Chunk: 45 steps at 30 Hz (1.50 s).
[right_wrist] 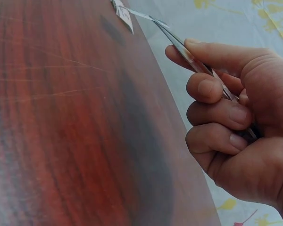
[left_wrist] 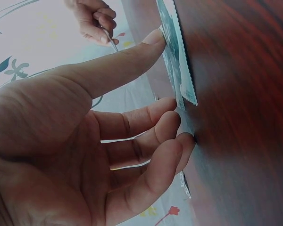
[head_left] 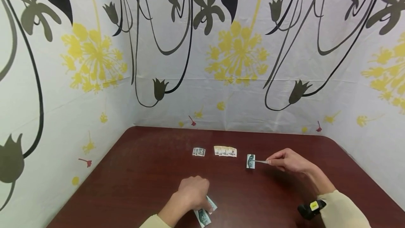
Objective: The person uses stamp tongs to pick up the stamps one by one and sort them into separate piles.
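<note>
Tweezers [right_wrist: 198,63] are gripped in my right hand [head_left: 289,160], the fingers curled round them. Their tips meet a green-and-white stamp [head_left: 250,161] at the right of the table; the right wrist view shows the same stamp [right_wrist: 124,16] tilted at its upper edge. My left hand [head_left: 193,191] rests low at the front of the table. Its thumb [left_wrist: 153,40] presses on green stamps [head_left: 202,216] with perforated edges, seen edge-on in the left wrist view. The other left fingers are loosely bent near the tabletop. How many stamps lie under the thumb is partly hidden.
On the dark red table [head_left: 152,171], a short overlapping row of grey stamps [head_left: 199,151] lies left of a row of yellowish stamps [head_left: 225,151]. Flower-patterned cloth [head_left: 177,66] hangs behind and beside the table. A black wrist device [head_left: 311,209] sits on my right sleeve.
</note>
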### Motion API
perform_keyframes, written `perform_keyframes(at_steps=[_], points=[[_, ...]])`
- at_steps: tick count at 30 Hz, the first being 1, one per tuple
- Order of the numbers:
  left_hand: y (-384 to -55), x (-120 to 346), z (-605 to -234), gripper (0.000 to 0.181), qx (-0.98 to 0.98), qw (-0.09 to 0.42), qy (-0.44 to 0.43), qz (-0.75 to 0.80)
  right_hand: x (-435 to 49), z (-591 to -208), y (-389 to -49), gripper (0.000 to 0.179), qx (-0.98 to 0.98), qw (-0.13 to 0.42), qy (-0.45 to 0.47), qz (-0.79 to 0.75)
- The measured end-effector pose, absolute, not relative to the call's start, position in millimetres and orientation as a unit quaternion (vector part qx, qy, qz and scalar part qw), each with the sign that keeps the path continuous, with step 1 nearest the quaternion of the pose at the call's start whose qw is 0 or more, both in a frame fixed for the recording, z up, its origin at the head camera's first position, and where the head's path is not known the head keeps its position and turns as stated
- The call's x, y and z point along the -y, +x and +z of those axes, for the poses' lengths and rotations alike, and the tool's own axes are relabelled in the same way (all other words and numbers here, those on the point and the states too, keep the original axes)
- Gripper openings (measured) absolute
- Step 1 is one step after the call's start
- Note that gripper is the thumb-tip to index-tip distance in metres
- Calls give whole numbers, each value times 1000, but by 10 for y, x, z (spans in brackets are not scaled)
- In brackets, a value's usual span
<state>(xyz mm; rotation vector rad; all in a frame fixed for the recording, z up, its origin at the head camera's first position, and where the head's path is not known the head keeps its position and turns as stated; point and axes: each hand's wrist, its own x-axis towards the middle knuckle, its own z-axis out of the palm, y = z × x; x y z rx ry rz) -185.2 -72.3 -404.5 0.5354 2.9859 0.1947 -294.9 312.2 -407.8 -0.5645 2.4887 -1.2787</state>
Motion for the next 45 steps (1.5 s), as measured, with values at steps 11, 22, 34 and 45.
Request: perform_keyframes(at_steps=[11, 22, 34, 45], points=[[-1855, 715, -4064, 44, -981, 50, 178, 61, -3133, -4068, -3061, 34, -863, 150, -190, -443], [-1846, 728, -4059, 43, -980, 45, 185, 63, -3159, -4092, -3167, 35, -865, 154, -174, -446], [-1861, 732, -4050, 42, -980, 50, 183, 66, -3167, -4052, -3306, 37, -868, 165, -171, -436], [-1863, 721, -4049, 43, -981, 50, 176, 58, -3190, -4069, -3453, 37, -868, 181, -168, -432]])
